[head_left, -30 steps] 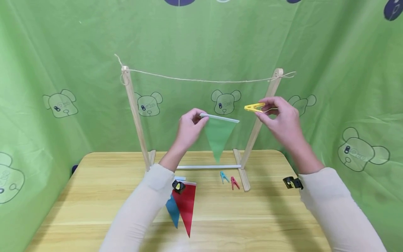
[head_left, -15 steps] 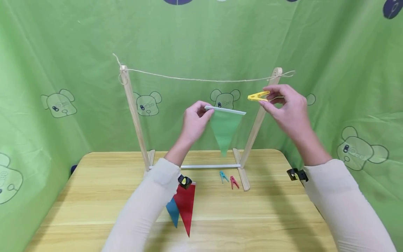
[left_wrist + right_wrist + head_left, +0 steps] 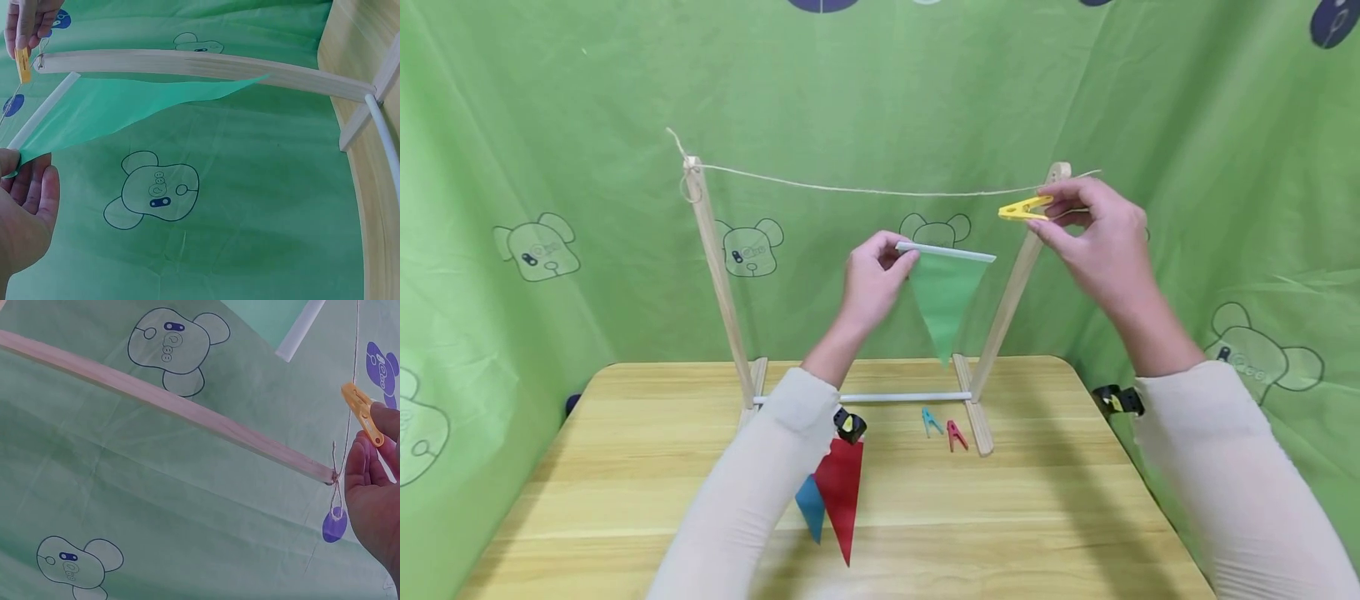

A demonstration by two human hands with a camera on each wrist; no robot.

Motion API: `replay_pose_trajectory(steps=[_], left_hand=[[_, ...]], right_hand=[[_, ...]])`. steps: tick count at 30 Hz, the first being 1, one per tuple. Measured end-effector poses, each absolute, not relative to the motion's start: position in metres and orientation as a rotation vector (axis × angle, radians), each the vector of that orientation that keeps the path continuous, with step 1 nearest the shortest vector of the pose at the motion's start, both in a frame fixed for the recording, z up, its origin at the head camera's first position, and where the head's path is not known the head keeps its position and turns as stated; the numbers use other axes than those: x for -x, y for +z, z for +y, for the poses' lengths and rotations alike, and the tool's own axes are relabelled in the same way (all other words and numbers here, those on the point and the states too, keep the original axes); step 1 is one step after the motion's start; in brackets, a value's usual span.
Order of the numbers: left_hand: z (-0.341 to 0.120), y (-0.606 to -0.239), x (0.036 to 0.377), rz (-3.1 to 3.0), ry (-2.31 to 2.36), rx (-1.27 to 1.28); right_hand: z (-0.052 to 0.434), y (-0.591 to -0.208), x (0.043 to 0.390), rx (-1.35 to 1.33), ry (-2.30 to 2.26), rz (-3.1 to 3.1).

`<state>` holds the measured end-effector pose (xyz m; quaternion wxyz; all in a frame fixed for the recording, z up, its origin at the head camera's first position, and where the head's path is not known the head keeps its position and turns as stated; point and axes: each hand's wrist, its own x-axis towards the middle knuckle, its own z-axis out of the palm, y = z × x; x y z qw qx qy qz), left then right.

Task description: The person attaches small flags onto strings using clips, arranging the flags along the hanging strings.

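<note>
My left hand pinches the left end of the white top strip on a green triangular pennant, which hangs point down below the string. Between thumb and fingers of my right hand is a yellow clothespin, its nose turned left toward the string near the right post. The left wrist view shows the pennant stretching out from the left fingers. In the right wrist view the clothespin is held by its handle end, close to the string in that view; whether they touch I cannot tell.
Two wooden posts, left and right, carry the string; a white bar joins them low down. On the table lie a blue clothespin, a red clothespin, a red pennant and a partly covered blue pennant.
Both hands have risen and shifted right, bringing the green pennant and the yellow clothespin nearer the string's height. Things on the table have stayed put.
</note>
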<state>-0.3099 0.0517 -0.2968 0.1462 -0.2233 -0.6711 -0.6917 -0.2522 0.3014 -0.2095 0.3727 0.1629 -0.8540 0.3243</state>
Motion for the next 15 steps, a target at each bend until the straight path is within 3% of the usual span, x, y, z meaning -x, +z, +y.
replay_pose_trajectory(steps=[15], left_hand=[[0.066, -0.285, 0.315, -1.885, -2.097, 0.581]], right_hand=[[0.300, -0.179, 0.256, -0.438, 0.723, -2.229]])
